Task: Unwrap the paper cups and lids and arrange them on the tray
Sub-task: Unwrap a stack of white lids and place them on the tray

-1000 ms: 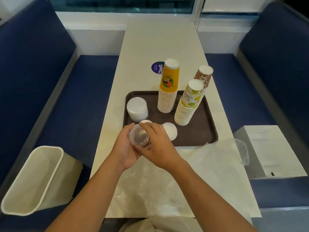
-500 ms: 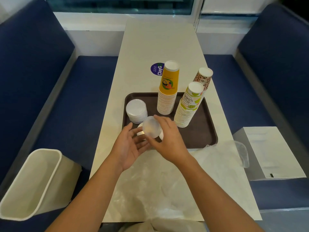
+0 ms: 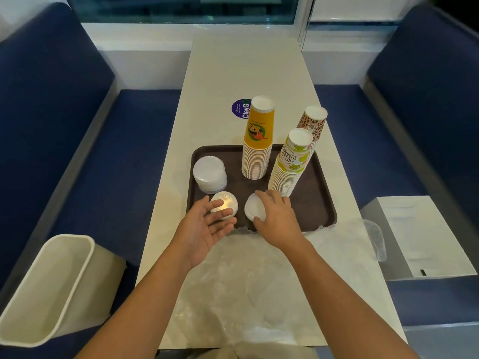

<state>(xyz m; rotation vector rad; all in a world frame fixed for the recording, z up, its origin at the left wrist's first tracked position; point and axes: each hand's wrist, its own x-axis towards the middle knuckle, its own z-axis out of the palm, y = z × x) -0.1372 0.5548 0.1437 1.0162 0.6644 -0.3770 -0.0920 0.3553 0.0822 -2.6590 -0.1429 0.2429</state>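
A: On the table (image 3: 246,68), a brown tray (image 3: 320,206) with 3 stacks of paper cups, all upside down. Placed how?

B: Toward the back right. Near the middle the yellow cup stack (image 3: 258,141), just right of it and nearer the lime cup stack (image 3: 290,164), behind that the spotted cup stack (image 3: 312,123), base hidden.

A: And the lids?

B: Grouped in 3 piles at the left and front of the tray. Against the left rim, the rear lid stack (image 3: 210,174), apart from both hands. Near the front left corner, the left lid stack (image 3: 230,199), with a warm glare on top. Just beside it, toward the middle, the right lid stack (image 3: 252,209).

A: State of the hands?

B: For the left hand (image 3: 204,229): palm up, fingers loose and spread, grasping nothing. 1 fingertip in front of the left lid stack; touching or not, cannot tell. For the right hand (image 3: 278,218): palm down on the right lid stack, thumb at the near side, fingers curled over the far side, so clasped around it.

A: Anything else close by?

B: Clear plastic wrap (image 3: 259,281) spread on the table in front of the tray, under both forearms. At the lower left, a tilted bin (image 3: 49,286). On the blue seat (image 3: 363,130) at the right, a white box (image 3: 420,237).
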